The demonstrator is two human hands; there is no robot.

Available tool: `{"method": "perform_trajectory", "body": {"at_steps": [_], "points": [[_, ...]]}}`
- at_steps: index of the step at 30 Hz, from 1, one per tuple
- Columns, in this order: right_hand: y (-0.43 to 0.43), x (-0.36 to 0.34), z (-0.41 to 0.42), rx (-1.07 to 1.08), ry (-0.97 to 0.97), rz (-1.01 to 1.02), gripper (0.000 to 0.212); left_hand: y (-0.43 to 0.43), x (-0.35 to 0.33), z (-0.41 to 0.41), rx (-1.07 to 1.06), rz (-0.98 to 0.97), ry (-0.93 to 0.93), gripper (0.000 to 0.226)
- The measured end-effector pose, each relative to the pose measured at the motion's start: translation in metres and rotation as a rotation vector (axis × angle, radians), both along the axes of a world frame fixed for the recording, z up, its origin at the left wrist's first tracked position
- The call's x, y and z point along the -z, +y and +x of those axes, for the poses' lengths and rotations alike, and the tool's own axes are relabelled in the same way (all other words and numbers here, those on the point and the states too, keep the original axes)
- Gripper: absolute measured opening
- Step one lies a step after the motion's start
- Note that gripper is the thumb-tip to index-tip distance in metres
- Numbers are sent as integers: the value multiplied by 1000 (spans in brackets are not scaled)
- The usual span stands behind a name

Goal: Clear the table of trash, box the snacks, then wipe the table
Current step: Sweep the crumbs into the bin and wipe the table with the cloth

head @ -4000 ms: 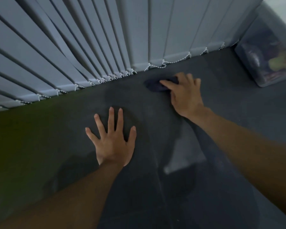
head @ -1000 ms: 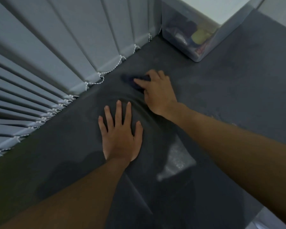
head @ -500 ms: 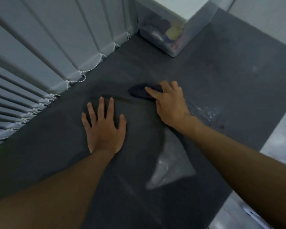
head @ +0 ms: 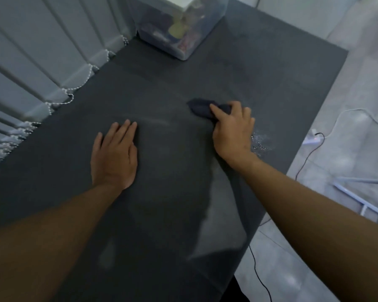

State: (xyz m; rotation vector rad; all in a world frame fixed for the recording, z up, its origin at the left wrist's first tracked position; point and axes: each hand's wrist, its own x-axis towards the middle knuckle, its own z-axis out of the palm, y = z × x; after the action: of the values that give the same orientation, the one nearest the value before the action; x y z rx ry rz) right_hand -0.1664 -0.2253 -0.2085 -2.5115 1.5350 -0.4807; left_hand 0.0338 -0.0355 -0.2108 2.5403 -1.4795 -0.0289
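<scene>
A dark grey table (head: 166,79) fills most of the view. My right hand (head: 232,131) grips a dark blue cloth (head: 200,108) and presses it on the tabletop right of centre. Just right of that hand glisten wet droplets (head: 260,141). My left hand (head: 115,155) lies flat on the table with its fingers straight and close together, holding nothing. A clear plastic box (head: 183,25) with snacks inside stands at the table's far end under a white lid.
Vertical blinds (head: 42,51) with a bead chain hang along the table's left side. The table's right edge drops to a pale tiled floor (head: 358,83) with a black cable (head: 306,155) and a white metal frame (head: 358,192).
My right hand has slid the cloth away from the blinds toward the table's right side. The left hand stays flat, its fingers now closer together. My view has swung right, showing the floor.
</scene>
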Motion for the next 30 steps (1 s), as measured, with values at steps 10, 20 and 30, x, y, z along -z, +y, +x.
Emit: {"method": "perform_trajectory", "body": {"at_steps": [10,20,30], "points": [[6,-2,-53,-163,90,-66,48,-64,-15,-67,-300,-172,307,46],[31,-3,-94,-343,83,-41,46,-70,4,-94,-135,264,28,68],[11,-4,-109,42,24,-18,50,-71,1,-96,-132,279,46,62]]}}
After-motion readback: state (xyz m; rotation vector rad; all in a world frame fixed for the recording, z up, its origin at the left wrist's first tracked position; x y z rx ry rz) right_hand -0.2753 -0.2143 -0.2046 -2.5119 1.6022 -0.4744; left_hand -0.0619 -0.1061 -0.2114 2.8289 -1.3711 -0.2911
